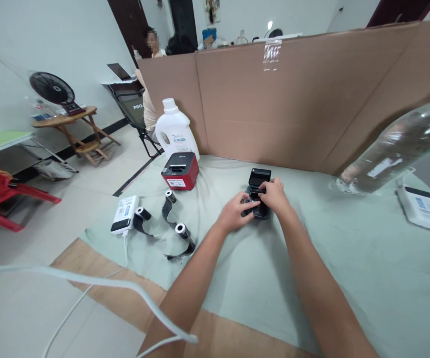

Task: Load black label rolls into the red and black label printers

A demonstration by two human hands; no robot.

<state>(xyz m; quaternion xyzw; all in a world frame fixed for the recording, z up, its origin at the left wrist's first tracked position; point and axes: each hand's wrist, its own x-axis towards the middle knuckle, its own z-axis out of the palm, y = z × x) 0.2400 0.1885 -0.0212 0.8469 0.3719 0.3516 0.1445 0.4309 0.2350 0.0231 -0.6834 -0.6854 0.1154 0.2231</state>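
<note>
small black device [262, 211] with its lid up, on the pale green cloth [229, 278]. it sits right at my fingertips, between my two hands; lid [259, 177] is on the far side, beyond my fingers. my left hand [234, 211] is at its left side, fingers parted and bent, tips touching it; can't tell if they grip it. my right hand [275, 196] comes in from the right, fingers bunched over the middle of the device, hiding part of it; can't tell if they pinch a piece.

left of my hands, well apart: three black-and-white rolls [170, 197] with dark strips trailing, then a white box [125, 214] with a cable plugged in. red-and-black box [180, 171] beyond the rolls, white jug [177, 132] just behind it. cardboard panel [259, 104] upright past the device. far right: big clear bottle [397, 149], tilted, and another white box [423, 209] near it.
</note>
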